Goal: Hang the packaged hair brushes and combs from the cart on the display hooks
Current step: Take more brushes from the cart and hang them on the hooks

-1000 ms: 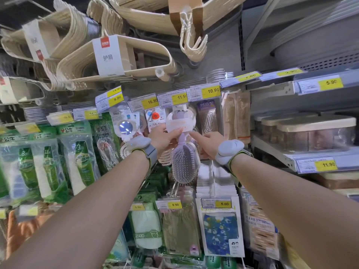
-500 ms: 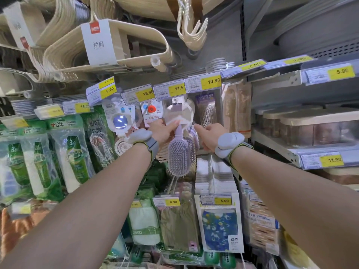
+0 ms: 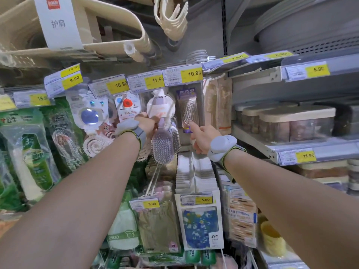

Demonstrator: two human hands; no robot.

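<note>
The left hand (image 3: 147, 126) grips the purple hair brush (image 3: 163, 145) at its neck, with fingers curled round the handle just under the round white card (image 3: 158, 107). The card sits high in the row below the price tag (image 3: 154, 80) that reads "11.9", with the last digit cut off. I cannot see if its hole is already fully on the hook. A second similar brush (image 3: 175, 136) hangs just behind it.

The right hand (image 3: 203, 137) holds nothing. Its index finger is stretched out toward the bottom of the boxed brush (image 3: 187, 111) beside it, and the other fingers are folded.

To finish this step well, I think the left hand should push the card straight back along the hook until it meets the brush behind, and let go only when the brush hangs free with its bristles to the front. The right hand can hold the neighbouring box aside so the packages do not catch.

Readable writing:
- Other yellow tags show 9.90, 16.90, 10.90, 7.90, 5.90, 11.90, 8.90 and 5.00.
- A small card (image 3: 127, 111) says "Hello Kitty".
- The white label (image 3: 58, 23) on the hangers above reads "护肩".
</note>
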